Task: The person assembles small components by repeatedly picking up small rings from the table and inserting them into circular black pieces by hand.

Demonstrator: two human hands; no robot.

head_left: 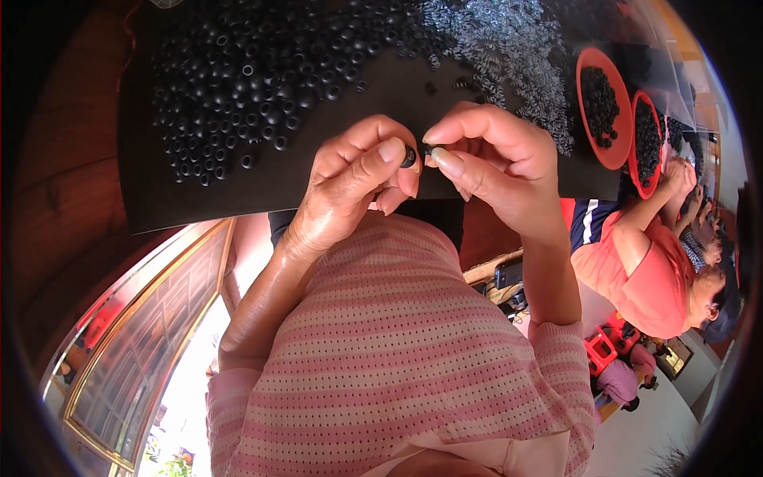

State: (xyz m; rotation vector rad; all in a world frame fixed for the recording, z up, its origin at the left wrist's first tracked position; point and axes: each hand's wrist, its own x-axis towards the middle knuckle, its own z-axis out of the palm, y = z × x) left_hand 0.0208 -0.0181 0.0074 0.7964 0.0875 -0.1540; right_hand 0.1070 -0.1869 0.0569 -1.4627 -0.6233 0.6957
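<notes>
In the head view, the person's left hand (pixel 354 171) pinches a short black piece (pixel 409 156) between thumb and bent forefinger, and the right hand (pixel 501 159) pinches a much smaller dark bit (pixel 429 150) between thumb tip and forefinger tip. The relation that counts is the narrow gap between these two: seen from the black piece, the dark bit lies just beside it, between two and three o'clock, at almost the same height in the picture. The left hand sits toward eight o'clock of the black piece and is the nearer one, since it holds it; the right hand comes from three o'clock. The black piece is small, rounded and glossy, with a pale curved edge at its exposed end; its long axis is hard to read, though that end seems to face roughly four o'clock. The dark bit is mostly covered by the fingertips, so its shape cannot be told. Out from the hands over the dark tabletop (pixel 397 87), a spread of black rings (pixel 238 103) lies toward ten o'clock, a heap of shiny coils (pixel 517 63) toward one, and an orange-red bowl (pixel 620 151) of black pieces between two and three.
</notes>
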